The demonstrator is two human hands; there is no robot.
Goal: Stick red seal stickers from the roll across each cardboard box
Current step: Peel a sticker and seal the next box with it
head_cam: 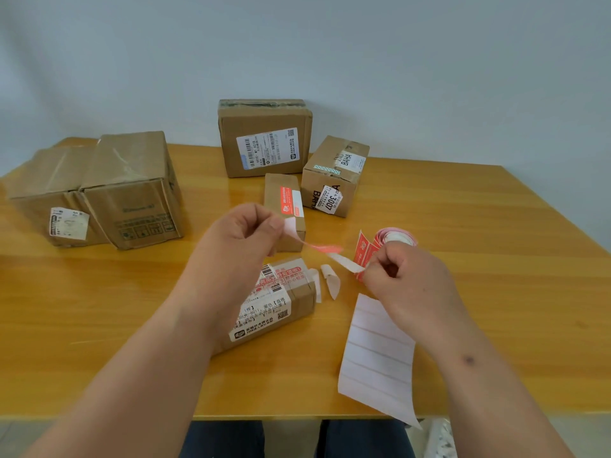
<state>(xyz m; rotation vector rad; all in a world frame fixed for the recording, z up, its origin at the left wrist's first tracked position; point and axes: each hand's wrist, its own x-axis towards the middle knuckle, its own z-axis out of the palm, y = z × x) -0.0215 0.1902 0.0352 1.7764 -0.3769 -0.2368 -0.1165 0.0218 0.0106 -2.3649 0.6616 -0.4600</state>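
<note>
Sticker (325,248) stretched in the air between the two hands, blurred, red with pale ends. Pinched at one pale end by the left hand (246,236), thumb against curled fingers; held at the other end by the right hand (401,280), fingers curled round the strip of stickers (363,256) that trails back to the roll (396,237) just beyond its knuckles. Likely very light, thin and floppy, tacky on one face, quick to fold onto itself or cling to skin; best taken by the extreme ends, kept taut and lowered flat.

Small box (274,305) lying under and beside the left wrist, already crossed by a red sticker. Upright box (285,206) just past the left hand, likewise sealed. Peeled white backing (377,352) spilling from under the right hand over the table's (115,325) near edge.

Hard to make out: whether the sticker is fully free of its backing, which face is sticky, how much remains on the roll. Right fingertips hidden behind the knuckles. Tops of the larger boxes (132,190) far off the left hand show no red seal from here.
</note>
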